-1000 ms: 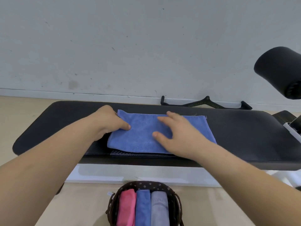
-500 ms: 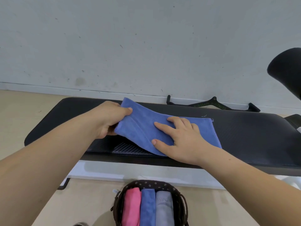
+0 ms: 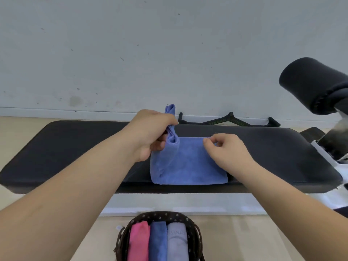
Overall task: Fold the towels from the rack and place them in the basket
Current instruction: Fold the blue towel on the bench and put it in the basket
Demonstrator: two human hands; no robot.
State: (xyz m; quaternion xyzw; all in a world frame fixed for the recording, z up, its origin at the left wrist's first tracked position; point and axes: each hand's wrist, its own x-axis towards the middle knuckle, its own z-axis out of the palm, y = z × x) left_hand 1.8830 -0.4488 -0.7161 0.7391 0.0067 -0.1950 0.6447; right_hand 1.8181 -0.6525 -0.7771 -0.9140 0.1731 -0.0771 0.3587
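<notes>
A pale wall stands behind a black padded tabletop [image 3: 273,147], which runs left to right. On it lies the blue towel [image 3: 188,164], folded, its long axis left to right, the near edge at the tabletop's front edge. The left hand [image 3: 152,134] grips the bunched left end, lifted and pointing up. The right hand [image 3: 224,149] pinches the far right corner. Below on the floor, the dark basket [image 3: 194,234] holds three folded towels [image 3: 158,242] standing side by side
</notes>
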